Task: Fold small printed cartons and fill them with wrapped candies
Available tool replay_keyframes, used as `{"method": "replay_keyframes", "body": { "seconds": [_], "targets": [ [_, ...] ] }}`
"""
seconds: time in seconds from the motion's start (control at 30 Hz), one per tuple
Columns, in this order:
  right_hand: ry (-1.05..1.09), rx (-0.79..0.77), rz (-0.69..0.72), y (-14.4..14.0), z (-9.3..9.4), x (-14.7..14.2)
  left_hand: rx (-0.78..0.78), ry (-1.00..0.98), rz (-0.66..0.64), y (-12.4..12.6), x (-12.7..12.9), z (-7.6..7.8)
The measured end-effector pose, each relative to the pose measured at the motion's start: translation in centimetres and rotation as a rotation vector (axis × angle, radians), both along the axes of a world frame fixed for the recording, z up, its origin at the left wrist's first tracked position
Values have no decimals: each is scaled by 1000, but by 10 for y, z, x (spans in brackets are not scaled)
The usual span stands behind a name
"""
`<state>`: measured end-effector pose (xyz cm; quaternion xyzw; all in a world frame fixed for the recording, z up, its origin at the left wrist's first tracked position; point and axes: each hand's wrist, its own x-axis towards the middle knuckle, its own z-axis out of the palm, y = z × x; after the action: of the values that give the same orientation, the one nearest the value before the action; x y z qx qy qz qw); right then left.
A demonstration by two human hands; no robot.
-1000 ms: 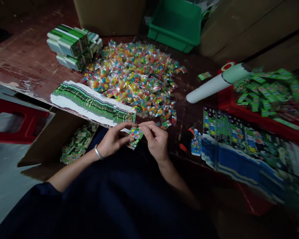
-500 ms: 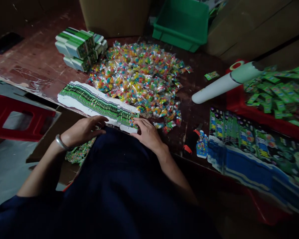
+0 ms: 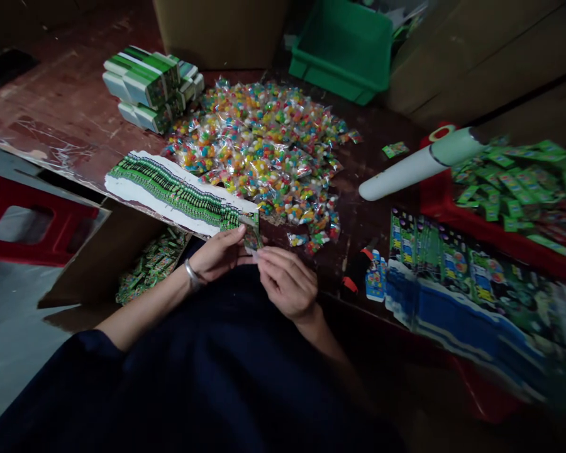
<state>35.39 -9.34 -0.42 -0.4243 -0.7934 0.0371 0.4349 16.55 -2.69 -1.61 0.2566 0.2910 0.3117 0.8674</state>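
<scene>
Near the table's front edge, my left hand (image 3: pixel 221 253) holds a small green printed carton (image 3: pixel 251 237) between thumb and fingers. My right hand (image 3: pixel 288 282) pinches the lower end of the same carton, which looks flat or partly folded. Just beyond the hands lies an overlapping row of flat green cartons (image 3: pixel 174 194) with white edges, fanned out along the table. Behind that row is a large heap of clear packets of multicoloured candies (image 3: pixel 264 141).
An open cardboard box (image 3: pixel 80 277) with small green packs stands below the table edge. Bundled green cartons (image 3: pixel 139 82), a green bin (image 3: pixel 342 47), a white roll (image 3: pixel 415 168), a black-and-orange cutter (image 3: pixel 357 270), printed sheets (image 3: pixel 462 302) and a red tray (image 3: pixel 434 189) surround the heap.
My right hand has drawn a carton off the near end of the row toward me. My left hand has moved right and now grips it too.
</scene>
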Motion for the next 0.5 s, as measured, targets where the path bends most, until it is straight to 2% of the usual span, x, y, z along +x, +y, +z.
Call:
{"method": "replay_keyframes", "body": {
  "seconds": [0.1, 0.17, 0.3, 0.4, 0.5],
  "targets": [
    [43, -75, 55, -8, 1, -3, 36, -58, 20, 3, 3, 2],
    [118, -207, 48, -7, 4, -1, 104, -52, -2, 4, 0, 4],
    [175, -462, 32, 3, 13, 4, 259, 30, -118, 5, -7, 10],
    [230, -513, 73, 7, 19, 7, 314, 91, -173, 5, -11, 14],
    [302, -597, 137, 8, 22, 13, 335, 97, -285, -1, -13, 18]
  ]
}}
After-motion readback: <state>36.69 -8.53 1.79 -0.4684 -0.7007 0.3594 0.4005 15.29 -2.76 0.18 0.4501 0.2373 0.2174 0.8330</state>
